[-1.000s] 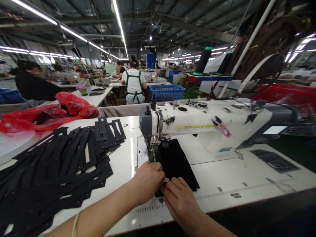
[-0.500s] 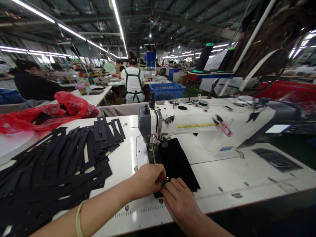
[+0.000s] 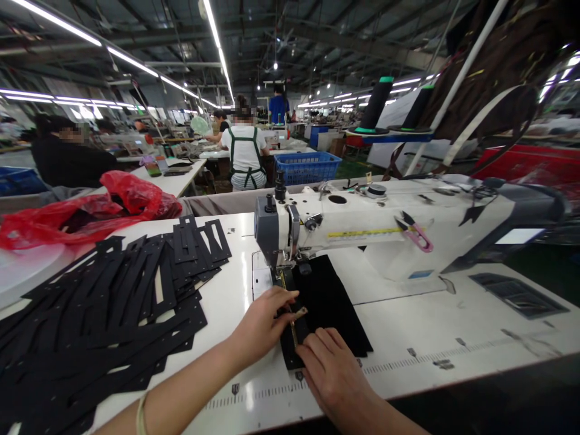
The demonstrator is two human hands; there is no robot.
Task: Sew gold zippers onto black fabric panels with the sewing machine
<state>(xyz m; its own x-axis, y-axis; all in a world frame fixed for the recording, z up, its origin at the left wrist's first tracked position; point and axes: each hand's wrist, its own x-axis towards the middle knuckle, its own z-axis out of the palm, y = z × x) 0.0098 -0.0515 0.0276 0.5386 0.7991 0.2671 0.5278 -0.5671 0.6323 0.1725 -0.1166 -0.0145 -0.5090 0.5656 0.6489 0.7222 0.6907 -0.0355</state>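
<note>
Under the presser foot of the sewing machine (image 3: pixel 389 223) lies a black piece with a gold-toothed zipper (image 3: pixel 294 334) running along it. My left hand (image 3: pixel 260 320) is over the strip, with thumb and forefinger closed at the gold zipper pull (image 3: pixel 301 312). My right hand (image 3: pixel 333 368) has its fingers curled together, the tips pressed on the right edge of the zipper near its front end. What lies beneath those fingertips is hidden. A larger black fabric panel (image 3: pixel 338 302) spreads flat to the right of the zipper.
Black slotted pieces (image 3: pixel 118 314) are heaped on the left of the white table (image 3: pixel 435 326). Behind them sits a red plastic bag (image 3: pixel 140 193). Pink thread snips (image 3: pixel 417 232) rest against the machine arm. Thread cones (image 3: pixel 376 106) stand behind; a person (image 3: pixel 245 151) sits ahead.
My left hand has lifted slightly and moved away from my right hand, uncovering the zipper teeth and pull. My right hand stays nearly in place on the strip.
</note>
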